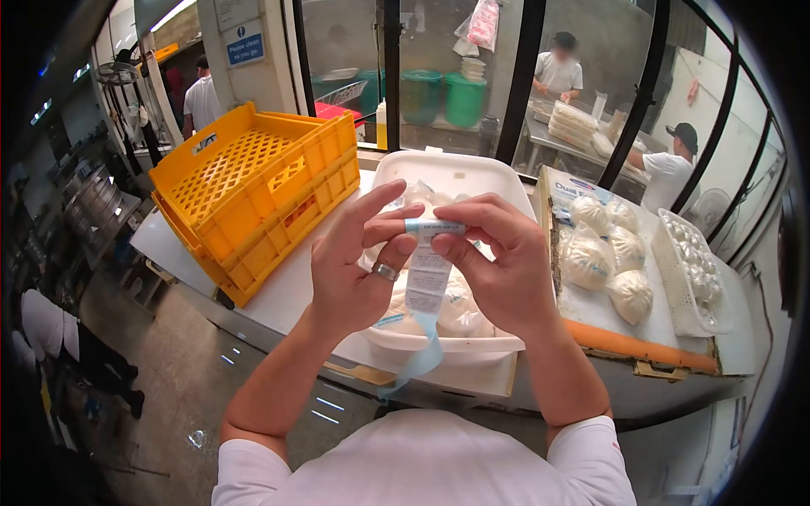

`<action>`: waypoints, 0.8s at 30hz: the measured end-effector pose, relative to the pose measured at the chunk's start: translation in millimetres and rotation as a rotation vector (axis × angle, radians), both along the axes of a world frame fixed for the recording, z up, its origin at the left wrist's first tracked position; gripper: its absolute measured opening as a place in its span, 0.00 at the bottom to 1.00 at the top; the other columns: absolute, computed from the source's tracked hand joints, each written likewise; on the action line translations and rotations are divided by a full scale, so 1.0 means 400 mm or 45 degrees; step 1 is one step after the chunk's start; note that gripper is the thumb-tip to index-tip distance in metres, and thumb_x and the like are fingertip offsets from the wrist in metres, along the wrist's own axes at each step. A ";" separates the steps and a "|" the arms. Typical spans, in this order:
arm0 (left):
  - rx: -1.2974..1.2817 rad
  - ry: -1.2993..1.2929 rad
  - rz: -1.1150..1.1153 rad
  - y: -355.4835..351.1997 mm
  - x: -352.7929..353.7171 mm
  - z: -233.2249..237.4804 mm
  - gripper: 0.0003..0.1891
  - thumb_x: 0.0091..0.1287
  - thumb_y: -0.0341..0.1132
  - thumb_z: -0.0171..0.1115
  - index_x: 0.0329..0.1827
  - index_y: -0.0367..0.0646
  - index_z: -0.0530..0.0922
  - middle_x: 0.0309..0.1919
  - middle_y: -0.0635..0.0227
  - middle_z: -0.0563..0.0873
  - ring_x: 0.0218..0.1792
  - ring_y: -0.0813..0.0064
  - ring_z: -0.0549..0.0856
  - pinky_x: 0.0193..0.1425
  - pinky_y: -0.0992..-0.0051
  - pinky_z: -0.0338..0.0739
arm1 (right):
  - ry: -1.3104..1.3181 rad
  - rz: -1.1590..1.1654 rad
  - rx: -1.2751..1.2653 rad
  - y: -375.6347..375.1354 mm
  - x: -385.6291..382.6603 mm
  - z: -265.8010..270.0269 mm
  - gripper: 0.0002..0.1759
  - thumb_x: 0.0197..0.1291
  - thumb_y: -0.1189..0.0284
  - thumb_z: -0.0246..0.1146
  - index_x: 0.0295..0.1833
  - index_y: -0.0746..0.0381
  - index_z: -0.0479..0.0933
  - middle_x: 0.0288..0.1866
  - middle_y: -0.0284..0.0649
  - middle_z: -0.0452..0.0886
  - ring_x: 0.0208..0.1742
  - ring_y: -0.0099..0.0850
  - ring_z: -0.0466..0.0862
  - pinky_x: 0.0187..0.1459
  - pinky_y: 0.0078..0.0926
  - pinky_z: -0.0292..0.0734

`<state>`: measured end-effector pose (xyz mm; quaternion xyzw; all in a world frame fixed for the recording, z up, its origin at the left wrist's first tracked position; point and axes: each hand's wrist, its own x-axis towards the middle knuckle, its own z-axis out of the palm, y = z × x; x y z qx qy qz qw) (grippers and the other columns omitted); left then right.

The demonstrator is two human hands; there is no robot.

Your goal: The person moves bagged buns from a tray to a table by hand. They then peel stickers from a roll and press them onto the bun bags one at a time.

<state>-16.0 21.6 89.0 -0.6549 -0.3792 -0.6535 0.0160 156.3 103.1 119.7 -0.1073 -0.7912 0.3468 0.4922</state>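
A strip of printed labels on light blue backing (428,282) hangs between my two hands, its lower end curling down over the front of the white tub (498,344). My left hand (359,261), with a ring on one finger, has its thumb and a finger at the strip's left upper edge while another finger sticks up. Thumb and fingers of my right hand (506,261) pinch the strip's upper right end. Beneath them, tied plastic bags with pale contents (464,308) lie in the tub, partly hidden by my hands.
Stacked yellow crates (253,198) stand to the left. At right, several tied bags (586,257) rest on a board beside a white basket (717,325) of small wrapped pieces. Beyond the window, people (558,72) work at a metal table. Another person (201,101) stands far left.
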 end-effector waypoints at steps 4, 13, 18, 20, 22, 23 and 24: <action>-0.025 -0.029 -0.022 -0.007 0.002 -0.022 0.26 0.68 0.21 0.67 0.70 0.38 0.75 0.43 0.56 0.93 0.52 0.67 0.92 0.58 0.70 0.84 | -0.092 -0.094 0.113 -0.015 0.012 0.007 0.11 0.55 0.81 0.75 0.45 0.63 0.89 0.37 0.42 0.88 0.35 0.33 0.87 0.38 0.27 0.82; -0.258 -0.071 -0.043 0.000 -0.020 -0.063 0.20 0.65 0.17 0.66 0.61 0.37 0.83 0.43 0.56 0.93 0.44 0.70 0.93 0.48 0.74 0.87 | -0.083 -0.109 0.137 0.011 -0.002 -0.051 0.10 0.55 0.82 0.74 0.43 0.61 0.89 0.34 0.42 0.88 0.29 0.32 0.87 0.33 0.26 0.80; -0.429 -0.346 -0.124 0.014 -0.016 -0.094 0.16 0.69 0.20 0.66 0.59 0.34 0.84 0.45 0.58 0.92 0.45 0.76 0.91 0.51 0.76 0.85 | -0.003 -0.230 0.477 0.027 -0.022 -0.084 0.11 0.53 0.83 0.74 0.41 0.59 0.87 0.43 0.43 0.88 0.35 0.36 0.87 0.39 0.30 0.82; -0.475 -0.545 -0.193 0.019 -0.021 -0.108 0.13 0.72 0.22 0.65 0.58 0.33 0.85 0.45 0.60 0.92 0.46 0.79 0.89 0.53 0.78 0.84 | -0.090 -0.213 0.716 0.024 -0.005 -0.068 0.13 0.51 0.84 0.74 0.41 0.57 0.87 0.45 0.43 0.87 0.41 0.37 0.87 0.45 0.33 0.83; -0.516 -0.614 -0.158 0.010 -0.036 -0.118 0.12 0.73 0.24 0.64 0.58 0.33 0.85 0.45 0.61 0.92 0.47 0.80 0.88 0.54 0.78 0.82 | -0.110 0.020 0.585 0.014 0.013 -0.051 0.13 0.50 0.85 0.74 0.41 0.58 0.86 0.43 0.41 0.87 0.44 0.37 0.86 0.48 0.34 0.82; -0.535 -0.648 -0.141 0.005 -0.044 -0.125 0.12 0.74 0.25 0.64 0.57 0.33 0.85 0.46 0.62 0.91 0.47 0.80 0.87 0.54 0.79 0.82 | -0.119 0.135 0.520 0.022 0.017 -0.044 0.14 0.50 0.85 0.74 0.41 0.58 0.86 0.42 0.41 0.87 0.45 0.37 0.85 0.49 0.35 0.81; -0.566 -0.762 -0.142 0.000 -0.047 -0.139 0.10 0.70 0.24 0.69 0.53 0.33 0.87 0.44 0.60 0.92 0.46 0.78 0.88 0.53 0.78 0.83 | -0.035 0.146 0.483 0.052 0.016 -0.034 0.13 0.49 0.85 0.74 0.41 0.61 0.84 0.41 0.39 0.86 0.43 0.37 0.85 0.49 0.33 0.81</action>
